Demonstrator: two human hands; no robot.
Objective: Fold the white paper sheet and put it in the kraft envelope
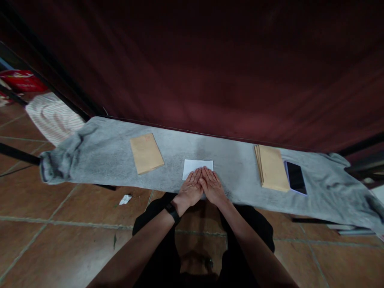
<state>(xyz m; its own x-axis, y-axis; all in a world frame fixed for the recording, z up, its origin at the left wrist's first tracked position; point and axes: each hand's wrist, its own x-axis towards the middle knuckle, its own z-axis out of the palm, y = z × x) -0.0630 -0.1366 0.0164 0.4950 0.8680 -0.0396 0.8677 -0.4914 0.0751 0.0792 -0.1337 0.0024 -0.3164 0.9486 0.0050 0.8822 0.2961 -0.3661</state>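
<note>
A small white paper (pixel 196 164) lies flat at the middle of the grey cloth (pixel 114 148), near its front edge. My left hand (pixel 192 188), with a black band on the wrist, lies flat on the paper's lower part, fingers stretched forward. Beside it and touching it, my right hand (pixel 212 186) rests flat on the paper's lower right, its thumb against my left hand. A brown envelope (pixel 147 153) lies to the left. On the right is a stack of brown envelopes (pixel 273 168).
A phone (pixel 296 177) with a purple edge lies right of the stack. Behind the cloth-covered surface hangs a dark red curtain (pixel 192 80). Striped fabric (pixel 57 118) is at the far left. A crumpled white scrap (pixel 125 199) lies on the tiled floor.
</note>
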